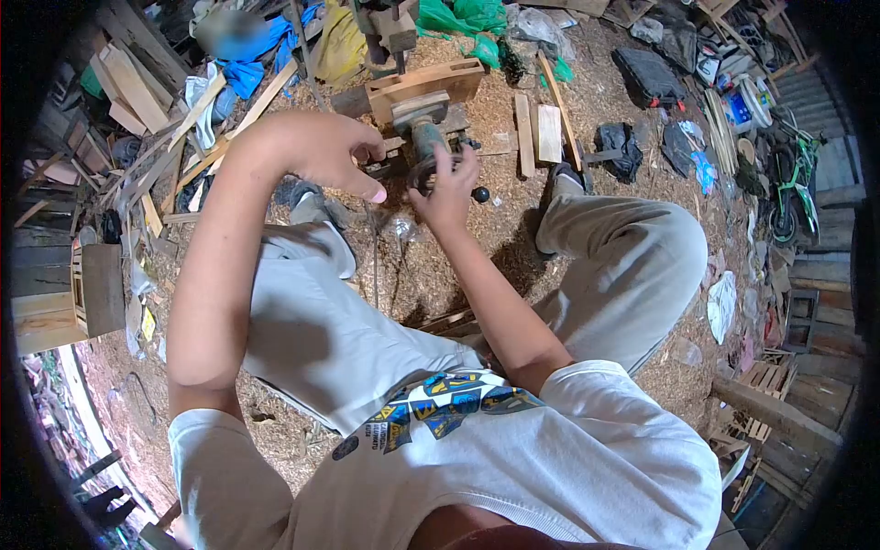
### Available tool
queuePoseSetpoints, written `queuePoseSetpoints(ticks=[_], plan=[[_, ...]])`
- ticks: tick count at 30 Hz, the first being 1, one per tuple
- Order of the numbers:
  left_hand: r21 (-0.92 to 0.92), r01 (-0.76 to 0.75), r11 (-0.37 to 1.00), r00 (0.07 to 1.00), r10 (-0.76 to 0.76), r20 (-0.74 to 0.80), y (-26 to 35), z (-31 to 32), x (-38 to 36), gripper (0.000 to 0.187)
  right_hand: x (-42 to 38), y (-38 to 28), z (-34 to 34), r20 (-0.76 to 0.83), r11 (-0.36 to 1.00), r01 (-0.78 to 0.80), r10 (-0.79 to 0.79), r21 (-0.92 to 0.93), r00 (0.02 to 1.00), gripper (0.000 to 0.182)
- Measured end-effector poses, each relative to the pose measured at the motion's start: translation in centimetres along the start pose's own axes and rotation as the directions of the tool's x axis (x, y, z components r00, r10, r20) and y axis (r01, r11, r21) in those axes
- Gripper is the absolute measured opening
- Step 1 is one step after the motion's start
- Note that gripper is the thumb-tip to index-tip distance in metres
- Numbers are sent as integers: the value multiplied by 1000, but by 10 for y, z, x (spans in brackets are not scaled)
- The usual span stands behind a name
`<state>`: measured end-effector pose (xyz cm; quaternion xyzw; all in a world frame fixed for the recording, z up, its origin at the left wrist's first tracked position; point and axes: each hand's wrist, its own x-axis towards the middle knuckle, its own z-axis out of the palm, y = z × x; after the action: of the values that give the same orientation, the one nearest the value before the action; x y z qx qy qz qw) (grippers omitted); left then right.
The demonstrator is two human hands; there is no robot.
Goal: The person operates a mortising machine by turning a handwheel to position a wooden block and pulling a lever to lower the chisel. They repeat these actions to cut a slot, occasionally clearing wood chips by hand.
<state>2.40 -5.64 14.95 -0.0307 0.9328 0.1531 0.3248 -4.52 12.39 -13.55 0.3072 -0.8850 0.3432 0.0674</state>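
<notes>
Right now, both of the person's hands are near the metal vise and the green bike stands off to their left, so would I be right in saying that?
Not quite: the green bike is off to the person's right, as the head view shows. The left hand and right hand are indeed near the metal vise.
</notes>
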Motion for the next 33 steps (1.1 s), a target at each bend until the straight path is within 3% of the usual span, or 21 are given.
queuePoseSetpoints(ticks=[1,4,5,7,8,10,11,12,13,15,17,20,21,23,24,26,27,28,29,30,33], plan=[[1,-2,1000,1000,2,0,0,0,1,79,1,0,-1,-2,1000,-1,1,-1,1000,118],[26,3,1000,1000,-3,-1,0,1,1,79,4,1,10,-178,935,-69,139,349,974,121],[31,8,999,1000,-8,-1,1,1,1,79,4,5,23,-179,935,-70,139,348,974,121],[38,14,999,1000,-14,-2,2,1,0,80,6,3,31,-67,667,-261,424,698,903,123],[21,10,1000,1000,-11,7,2,0,0,80,5,5,32,-67,667,-260,423,699,904,123],[3,9,1000,1000,-9,12,4,-1,-1,80,3,2,20,-108,847,-164,250,506,962,121],[12,22,1000,1000,-22,18,6,-2,-2,81,1,1,14,-108,847,-163,250,505,962,121],[22,34,999,999,-35,25,8,-2,-3,81,-1,-1,6,-87,969,-98,120,229,989,118],[23,33,999,999,-34,24,7,-2,-1,81,-1,-2,0,-30,998,-3,1,-63,1000,116],[22,15,1000,1000,-15,25,5,0,1,81,2,-2,-1,-85,999,42,-42,-9,995,112],[9,15,1000,1000,-15,27,6,0,0,81,8,2,13,-194,882,-56,164,468,967,113],[1,10,1000,1000,-10,28,6,1,0,82,5,5,22,-107,794,-179,293,582,950,112],[4,7,1000,1000,-7,26,6,1,0,82,5,3,18,-108,794,-178,292,581,950,112],[11,7,1000,1000,-8,25,9,0,0,82,2,2,7,-89,987,-50,64,152,994,110],[20,9,1000,1000,-9,25,10,-1,-1,82,2,3,2,-90,987,-50,64,153,994,110],[19,12,1000,999,-12,30,9,0,-1,82,3,4,-5,-85,983,175,-178,-46,980,111],[14,13,1000,999,-14,34,9,0,-2,82,5,5,1,-87,984,174,-177,-44,980,111],[15,13,1000,999,-14,34,10,0,-2,82,7,6,11,-171,972,49,-10,228,985,111],[13,11,1000,999,-11,35,10,1,-2,81,6,8,20,-205,871,-52,173,489,964,112],[12,9,1000,999,-9,35,10,1,-3,81,4,5,22,-148,801,-145,278,581,949,115],[16,-6,1000,999,5,34,6,3,-1,81,1,5,18,-110,906,-135,194,401,975,119]])
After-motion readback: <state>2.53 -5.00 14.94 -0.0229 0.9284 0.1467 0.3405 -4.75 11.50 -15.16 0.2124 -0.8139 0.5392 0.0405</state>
